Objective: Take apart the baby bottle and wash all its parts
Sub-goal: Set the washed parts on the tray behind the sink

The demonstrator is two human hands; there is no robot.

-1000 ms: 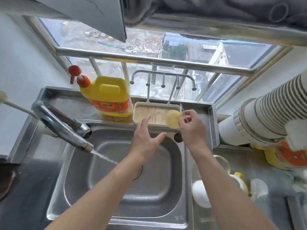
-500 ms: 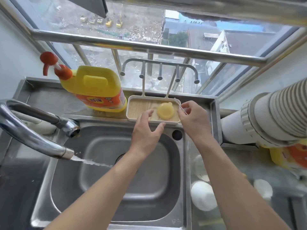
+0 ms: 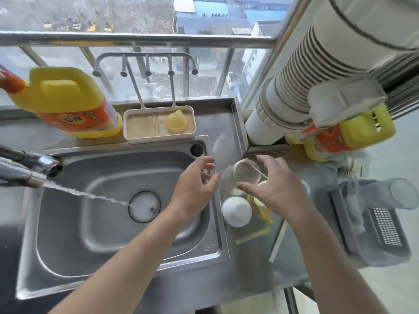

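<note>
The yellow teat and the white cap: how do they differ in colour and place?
The yellow teat lies in the tray behind the sink; the white cap stands on the counter right of it. The teat is translucent yellow, the cap opaque white. Both are dome-shaped.

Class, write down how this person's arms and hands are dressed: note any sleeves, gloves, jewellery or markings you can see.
The left hand and right hand are bare, with no gloves, rings or watch in view. The left forearm and right forearm are uncovered as far as the picture reaches. No sleeve, strap, bracelet or marking shows on either.
</note>
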